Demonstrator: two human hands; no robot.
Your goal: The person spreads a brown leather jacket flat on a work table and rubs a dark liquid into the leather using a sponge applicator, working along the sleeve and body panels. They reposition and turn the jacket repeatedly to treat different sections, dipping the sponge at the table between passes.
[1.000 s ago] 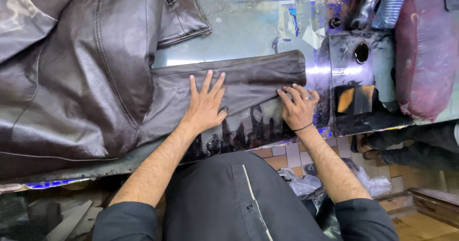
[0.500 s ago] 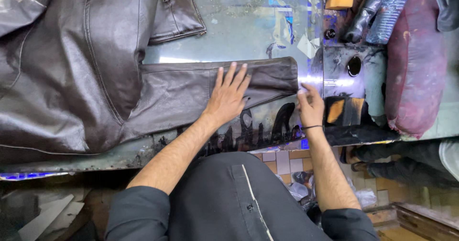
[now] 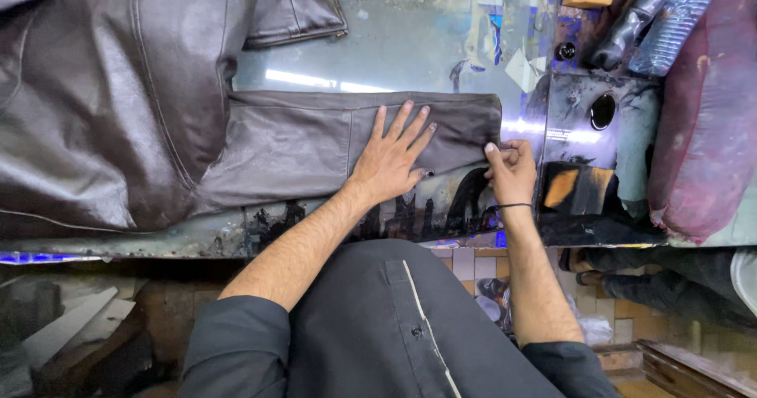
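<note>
Under the hands: brown leather jacket (image 3: 118, 106), sleeve (image 3: 315, 142) spread across the worktable (image 3: 410, 43).
Left hand (image 3: 392, 157) open, fingers splayed, pinning the sleeve flat; right hand (image 3: 511, 173) just beside, pinching the cuff corner, seemingly to keep it taut.

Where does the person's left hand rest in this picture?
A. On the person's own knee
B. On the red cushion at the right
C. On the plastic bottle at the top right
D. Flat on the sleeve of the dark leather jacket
D: the left hand lies flat with spread fingers on the jacket sleeve, while the right hand pinches the sleeve's end.
</note>
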